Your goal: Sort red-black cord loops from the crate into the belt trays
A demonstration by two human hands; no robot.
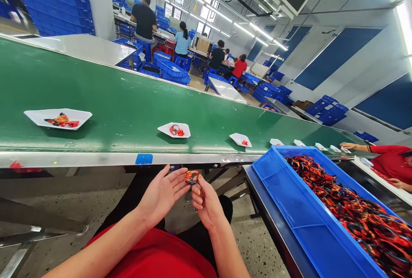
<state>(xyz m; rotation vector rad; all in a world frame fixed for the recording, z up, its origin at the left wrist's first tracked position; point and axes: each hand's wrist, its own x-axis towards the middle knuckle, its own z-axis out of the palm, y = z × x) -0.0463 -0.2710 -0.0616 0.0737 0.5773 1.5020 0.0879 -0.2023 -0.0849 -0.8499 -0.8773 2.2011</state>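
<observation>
In front of me, just short of the belt's metal edge, my right hand pinches a small ring-shaped piece between thumb and fingers. The piece is mottled orange, red and black with some blue. My left hand lies palm up beside it, fingers stretched out, the fingertips at the piece's left side. Whether those fingertips touch it I cannot tell. To the right, a blue bin holds a heap of similarly coloured pieces.
Across the front runs a green conveyor belt. On it are several white trays, including a left tray and a middle tray, both with small coloured parts. At right, a co-worker's hand reaches onto the belt. Other people sit farther back.
</observation>
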